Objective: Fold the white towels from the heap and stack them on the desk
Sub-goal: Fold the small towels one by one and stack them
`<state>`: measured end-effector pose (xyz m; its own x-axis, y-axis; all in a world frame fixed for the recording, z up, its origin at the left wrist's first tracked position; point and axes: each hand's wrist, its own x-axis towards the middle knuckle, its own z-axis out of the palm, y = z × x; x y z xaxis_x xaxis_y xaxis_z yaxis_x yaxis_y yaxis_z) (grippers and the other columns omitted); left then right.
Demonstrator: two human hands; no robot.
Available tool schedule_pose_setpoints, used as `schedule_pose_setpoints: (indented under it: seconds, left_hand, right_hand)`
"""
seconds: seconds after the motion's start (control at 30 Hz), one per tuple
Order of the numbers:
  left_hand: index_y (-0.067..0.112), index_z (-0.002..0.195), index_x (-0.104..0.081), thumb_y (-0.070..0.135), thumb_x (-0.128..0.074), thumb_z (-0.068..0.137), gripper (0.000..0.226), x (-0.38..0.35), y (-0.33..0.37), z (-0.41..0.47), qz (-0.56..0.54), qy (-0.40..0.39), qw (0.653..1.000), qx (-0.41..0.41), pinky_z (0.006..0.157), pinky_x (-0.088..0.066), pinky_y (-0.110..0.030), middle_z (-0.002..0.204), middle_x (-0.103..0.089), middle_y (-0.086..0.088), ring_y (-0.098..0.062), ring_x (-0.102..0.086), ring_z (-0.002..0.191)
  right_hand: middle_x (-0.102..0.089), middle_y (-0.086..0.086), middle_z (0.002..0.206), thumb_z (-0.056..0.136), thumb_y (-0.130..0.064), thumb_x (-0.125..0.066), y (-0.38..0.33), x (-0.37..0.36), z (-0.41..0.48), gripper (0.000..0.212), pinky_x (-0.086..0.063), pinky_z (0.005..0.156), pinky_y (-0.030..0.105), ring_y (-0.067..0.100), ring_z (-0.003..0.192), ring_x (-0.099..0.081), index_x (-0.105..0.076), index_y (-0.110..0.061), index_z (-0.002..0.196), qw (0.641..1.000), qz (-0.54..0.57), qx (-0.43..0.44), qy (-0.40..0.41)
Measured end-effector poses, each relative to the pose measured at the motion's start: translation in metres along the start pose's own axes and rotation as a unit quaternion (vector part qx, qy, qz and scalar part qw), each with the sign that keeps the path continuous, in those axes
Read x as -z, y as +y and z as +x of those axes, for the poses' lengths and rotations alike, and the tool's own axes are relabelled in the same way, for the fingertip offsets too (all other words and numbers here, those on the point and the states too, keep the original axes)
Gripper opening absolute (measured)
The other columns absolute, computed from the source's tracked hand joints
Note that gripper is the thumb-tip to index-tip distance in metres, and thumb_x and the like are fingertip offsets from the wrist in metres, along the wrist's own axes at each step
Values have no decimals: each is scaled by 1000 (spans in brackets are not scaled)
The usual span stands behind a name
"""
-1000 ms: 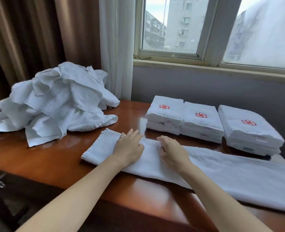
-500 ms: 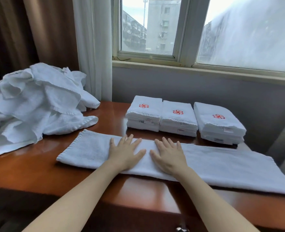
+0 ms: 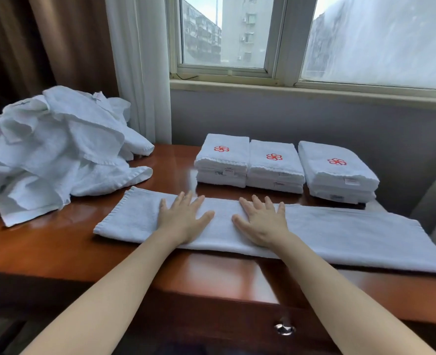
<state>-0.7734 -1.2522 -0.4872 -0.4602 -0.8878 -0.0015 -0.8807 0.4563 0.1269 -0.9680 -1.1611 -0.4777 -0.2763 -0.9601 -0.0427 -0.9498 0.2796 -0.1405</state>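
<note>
From the head view, I have both hands flat on the long strip of towel (image 3: 327,231) laid across the near part of the surface (image 3: 45,247). My left hand (image 3: 183,221) presses down with its fingers spread apart, palm on the cloth, gripping nothing. My right hand (image 3: 261,222) lies the same way just beside it, at about 3 o'clock from the left, fingers splayed and open, thumbs turned toward each other without touching. The towel already looks folded lengthwise into a narrow band; its left end stops near the heap and its right end runs toward the edge of the frame.

At about 10 o'clock from my hands sits the heap (image 3: 58,149) of crumpled white towels, still large, with one loose corner trailing onto the wood close to the strip. At 12 to 2 o'clock, against the wall under the window (image 3: 224,34), stand three folded stacks (image 3: 276,167) side by side, each topped with a red flower emblem and each apparently a few towels deep.

I judge the job partly done: several towels are folded and stacked, one is mid-fold under my palms, and the heap holds plenty more. This strip looks to need its crosswise folds before it can join a stack. I cannot count the towels left in the heap.
</note>
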Motion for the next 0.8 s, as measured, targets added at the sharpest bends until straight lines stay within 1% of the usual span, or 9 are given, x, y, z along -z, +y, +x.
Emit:
schedule_pose_setpoints:
  seconds: [0.1, 0.2, 0.27, 0.37, 0.43, 0.5, 0.6, 0.7, 0.8]
  left_hand:
    - [39, 156, -11, 68, -16, 95, 67, 4, -17, -1, 0, -4, 1000, 3, 119, 4, -53, 166, -1, 3, -13, 2, 152]
    - [36, 156, -16, 62, -21, 99, 63, 6, -30, -3, -6, 11, 1000, -5, 121, 0, -46, 166, -6, 1, -15, -3, 152]
    - [35, 155, -20, 58, -22, 100, 60, 8, -44, -4, -7, 26, 1000, 9, 122, -3, -45, 165, -9, 0, -15, -5, 152]
    - [35, 155, -19, 57, -21, 101, 59, 10, -71, -8, -3, 29, 998, 48, 122, -4, -47, 165, -8, 0, -16, -6, 152]
    - [36, 155, -17, 59, -21, 100, 60, 12, -88, -11, -1, 23, 997, 75, 122, -2, -47, 166, -5, 0, -16, -3, 152]
    - [36, 155, -17, 61, -21, 99, 61, 13, -100, -12, -2, 25, 994, 103, 121, -3, -48, 166, -4, 0, -17, -1, 152]
    - [35, 155, -19, 59, -21, 100, 60, 13, -107, -12, -14, 40, 987, 154, 121, -8, -46, 166, -5, -2, -21, -5, 152]
    - [26, 156, -20, 53, -25, 101, 62, 11, -103, -12, -37, 87, 973, 209, 121, -12, -42, 164, -16, -8, -25, -16, 149]
    - [23, 154, -26, 54, -33, 97, 65, 11, -98, -13, -35, 129, 959, 251, 114, -21, -41, 152, -34, -12, -30, -30, 137]
  right_hand:
    - [-1, 4, 166, 97, -62, -25, -20, 0, 2, 68, 9, 117, 59, 30, 152, 6, -10, -34, 157, 1000, 8, 16, 3]
    - [-1, 1, 166, 99, -60, -23, -57, -6, 6, 65, 12, 117, 57, 25, 152, 7, -8, -34, 157, 997, 26, 76, 1]
    - [-3, 0, 166, 101, -55, -23, -79, -11, 10, 62, 11, 117, 57, 23, 152, 6, -10, -32, 157, 994, 32, 108, -5]
    - [-7, 1, 166, 103, -50, -25, -98, -16, 19, 58, 9, 118, 56, 22, 152, 3, -16, -29, 156, 991, 42, 129, -9]
    - [-9, 2, 165, 102, -52, -26, -105, -18, 25, 58, 8, 119, 55, 22, 152, 1, -19, -28, 155, 990, 48, 134, -1]
    - [-9, 3, 165, 100, -58, -25, -110, -21, 28, 62, 8, 119, 55, 22, 152, 1, -20, -30, 154, 989, 41, 139, 7]
    - [-8, 2, 165, 95, -69, -24, -112, -25, 29, 70, 8, 119, 55, 22, 152, 1, -18, -33, 155, 989, 29, 142, 18]
    - [-10, 1, 165, 94, -71, -24, -112, -26, 29, 71, 6, 120, 55, 22, 152, -1, -20, -34, 154, 989, 32, 141, 29]
    - [-10, 1, 165, 94, -70, -24, -112, -26, 28, 71, 6, 120, 54, 21, 152, -2, -19, -34, 155, 989, 30, 141, 32]
